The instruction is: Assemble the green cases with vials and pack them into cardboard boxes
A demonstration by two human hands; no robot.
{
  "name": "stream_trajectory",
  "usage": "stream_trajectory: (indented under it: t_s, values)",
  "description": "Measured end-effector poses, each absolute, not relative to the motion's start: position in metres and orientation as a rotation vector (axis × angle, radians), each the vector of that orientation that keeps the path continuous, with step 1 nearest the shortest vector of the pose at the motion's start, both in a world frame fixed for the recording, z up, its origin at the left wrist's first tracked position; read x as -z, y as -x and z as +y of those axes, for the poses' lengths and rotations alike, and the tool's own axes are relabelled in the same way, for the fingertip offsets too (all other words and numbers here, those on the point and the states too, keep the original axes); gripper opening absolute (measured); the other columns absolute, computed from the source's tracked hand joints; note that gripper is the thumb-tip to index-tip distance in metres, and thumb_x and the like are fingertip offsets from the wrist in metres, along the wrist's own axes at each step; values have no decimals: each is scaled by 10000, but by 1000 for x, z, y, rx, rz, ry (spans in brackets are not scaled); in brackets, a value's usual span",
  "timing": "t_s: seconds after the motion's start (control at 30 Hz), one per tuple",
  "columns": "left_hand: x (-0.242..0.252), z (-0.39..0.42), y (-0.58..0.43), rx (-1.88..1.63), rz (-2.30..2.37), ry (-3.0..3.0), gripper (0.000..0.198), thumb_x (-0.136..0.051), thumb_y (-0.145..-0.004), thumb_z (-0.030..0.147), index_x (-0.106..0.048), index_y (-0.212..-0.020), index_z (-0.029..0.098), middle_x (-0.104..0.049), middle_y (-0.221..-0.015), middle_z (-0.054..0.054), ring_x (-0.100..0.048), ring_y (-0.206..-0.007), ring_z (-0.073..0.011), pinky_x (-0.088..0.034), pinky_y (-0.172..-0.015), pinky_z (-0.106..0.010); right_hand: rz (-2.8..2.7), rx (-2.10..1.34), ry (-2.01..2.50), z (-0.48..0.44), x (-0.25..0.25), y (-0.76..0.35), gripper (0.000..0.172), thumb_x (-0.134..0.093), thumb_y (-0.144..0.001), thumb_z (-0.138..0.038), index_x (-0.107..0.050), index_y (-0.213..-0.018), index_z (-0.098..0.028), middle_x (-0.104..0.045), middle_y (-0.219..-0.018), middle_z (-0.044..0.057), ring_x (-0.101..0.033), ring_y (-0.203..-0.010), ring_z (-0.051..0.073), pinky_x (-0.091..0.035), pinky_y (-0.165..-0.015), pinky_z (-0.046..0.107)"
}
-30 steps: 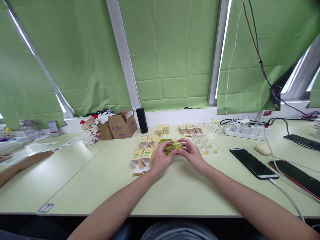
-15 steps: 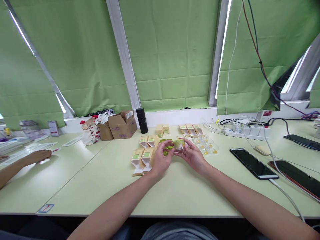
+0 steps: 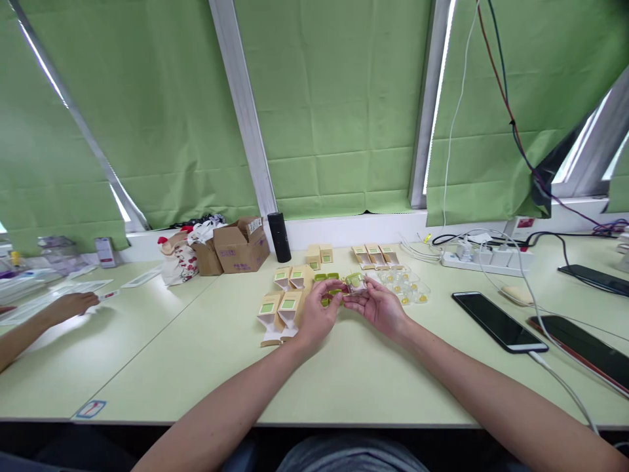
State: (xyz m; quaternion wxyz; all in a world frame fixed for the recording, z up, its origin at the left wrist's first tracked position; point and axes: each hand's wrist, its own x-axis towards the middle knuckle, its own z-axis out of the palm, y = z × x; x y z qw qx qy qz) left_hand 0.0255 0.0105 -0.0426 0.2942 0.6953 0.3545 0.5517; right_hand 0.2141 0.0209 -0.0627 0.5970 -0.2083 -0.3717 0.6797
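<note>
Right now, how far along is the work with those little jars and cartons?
Done-looking: two closed cartons stand at the back. In hand: the right hand holds a small jar, with the left hand close beside it. Remaining: loose green jars, open cartons and clear plastic pieces lie on the table.

Greenish jar (image 3: 354, 282), tan boxes (image 3: 289, 307) with green labels, pale green table (image 3: 344, 380), black phone (image 3: 498, 321).

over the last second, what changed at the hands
The right hand raised a small jar out of the two-hand clasp; the left hand stayed low by the green pieces. A co-worker's hand at far left shifted slightly. The boxes and phones did not move.
</note>
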Motion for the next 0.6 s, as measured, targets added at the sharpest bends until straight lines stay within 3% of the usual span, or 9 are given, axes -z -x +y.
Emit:
stream_trajectory:
  t_s: [0.17, 0.3, 0.6]
  values:
    - [42, 10, -26, -1444, 934, -1802, 284, -719, -975, 342, -682, -1224, 211, -753, -1249, -132, -723, -1201, -273, -581, -1002, -421, -911, -1557, 453, 18, 61, -214, 336, -812, -894, -321, -646, -1182, -267, -825, -1077, 66, -817, -927, 273, -650, -918, 500]
    - [41, 10, -27, -1410, 904, -1726, 416, -746, -964, 405, -619, -1311, 214, -746, -1258, -144, -703, -1251, -290, -589, -971, -411, -927, -1499, 486, 15, 58, -212, 490, -922, -800, -381, -655, -1197, -276, -796, -1023, 39, -788, -905, 263, -648, -844, 461]
    - [44, 13, -29, -1349, 839, -1651, 572, -818, -913, 462, -576, -1369, 217, -726, -1320, -154, -687, -1273, -289, -567, -1013, -420, -1138, -1133, 675, 13, 58, -210, 680, -959, -710, -432, -632, -1289, -288, -693, -1121, 46, -667, -943, 223, -614, -677, 329]
